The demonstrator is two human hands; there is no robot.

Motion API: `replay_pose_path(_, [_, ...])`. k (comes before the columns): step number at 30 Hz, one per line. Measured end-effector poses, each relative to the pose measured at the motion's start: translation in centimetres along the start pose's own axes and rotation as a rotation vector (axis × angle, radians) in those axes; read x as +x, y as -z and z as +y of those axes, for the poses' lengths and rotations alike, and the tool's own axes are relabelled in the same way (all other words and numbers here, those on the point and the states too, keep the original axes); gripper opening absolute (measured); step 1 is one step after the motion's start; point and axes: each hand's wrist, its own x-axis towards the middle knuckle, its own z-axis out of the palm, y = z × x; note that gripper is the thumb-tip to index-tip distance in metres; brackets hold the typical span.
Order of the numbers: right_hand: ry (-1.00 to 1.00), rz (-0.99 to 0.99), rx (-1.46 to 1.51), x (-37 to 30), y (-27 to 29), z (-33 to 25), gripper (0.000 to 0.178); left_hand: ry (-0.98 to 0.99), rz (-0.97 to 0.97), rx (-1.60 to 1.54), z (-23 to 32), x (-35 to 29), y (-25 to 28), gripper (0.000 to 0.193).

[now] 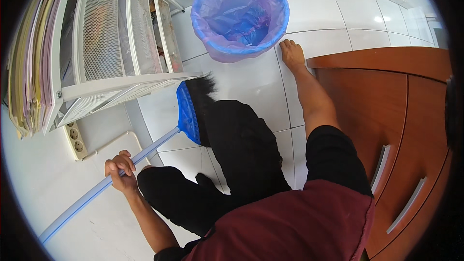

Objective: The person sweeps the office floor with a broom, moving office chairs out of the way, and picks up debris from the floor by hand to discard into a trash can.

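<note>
My left hand (121, 171) is closed around the pale blue handle (87, 197) of a broom. The broom's blue head (187, 112) with black bristles (202, 91) reaches under the white mesh shelf rack (104, 43) at the upper left. My right hand is not in view. My legs in black trousers and one bare foot (292, 54) stand on the white tiled floor (256, 82).
A bin lined with a blue-purple plastic bag (240, 15) stands on the tiles ahead. A brown wooden cabinet with metal drawer handles (386, 116) fills the right side. A wall power strip (75, 139) sits under the rack, which holds files and papers (34, 53).
</note>
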Motion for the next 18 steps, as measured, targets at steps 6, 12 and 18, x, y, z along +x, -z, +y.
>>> replay_pose_path(6, [0.002,-0.038,-0.124,0.8,0.0,-0.7,0.012,0.082,-0.037,0.025,0.1,1.3,1.1,0.030])
replay_pose_path(12, [0.056,-0.064,-0.049,-4.3,0.2,-2.3,0.013,0.303,-0.100,0.129,0.7,1.6,5.3,0.028])
replay_pose_path(18, [-0.478,0.217,0.643,-12.4,4.8,-4.7,0.015,0.367,-0.071,0.082,-1.0,1.7,9.0,0.024])
